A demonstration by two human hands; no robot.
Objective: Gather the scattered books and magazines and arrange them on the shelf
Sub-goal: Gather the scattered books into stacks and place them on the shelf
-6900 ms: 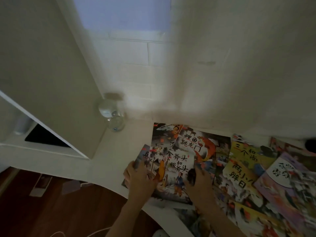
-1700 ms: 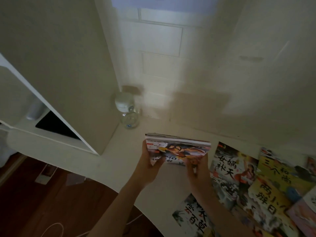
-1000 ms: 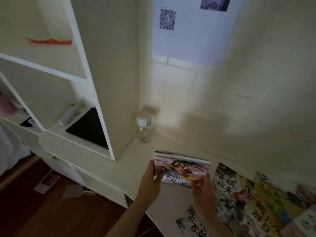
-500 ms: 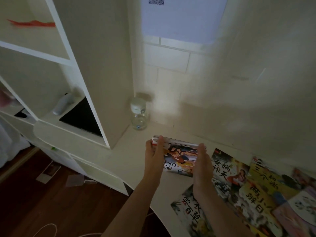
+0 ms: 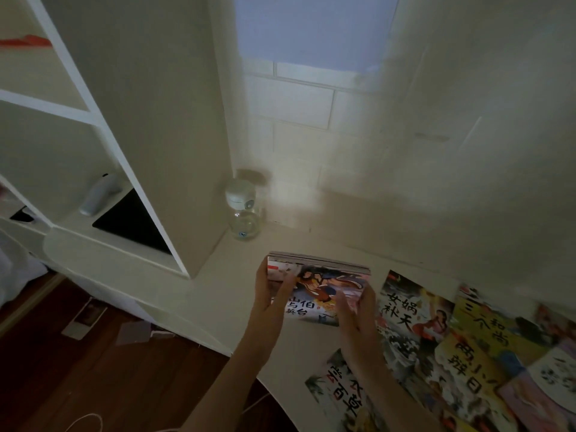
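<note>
A thin stack of picture books [image 5: 321, 283] stands tilted on the white desk [image 5: 224, 294], its colourful cover facing me. My left hand [image 5: 269, 296] grips the stack's left edge, thumb across the cover. My right hand [image 5: 355, 310] holds its right edge with fingers on the cover. More picture books lie flat to the right: one with a woman in red [image 5: 414, 313], a yellow one [image 5: 495, 325] and one near the desk's front edge [image 5: 339, 388]. The white shelf unit [image 5: 103, 126] rises at the left.
A small clear bottle with a white cap [image 5: 243, 210] stands against the wall beside the shelf's side panel. In the lower shelf compartment lie a black flat object [image 5: 131, 222] and a grey-white handset [image 5: 96, 194]. Papers and a cable lie on the dark wooden floor [image 5: 93, 353].
Both hands slid down from the stack's top edge to its sides, showing more of the cover. The stack stays on the desk at the same spot.
</note>
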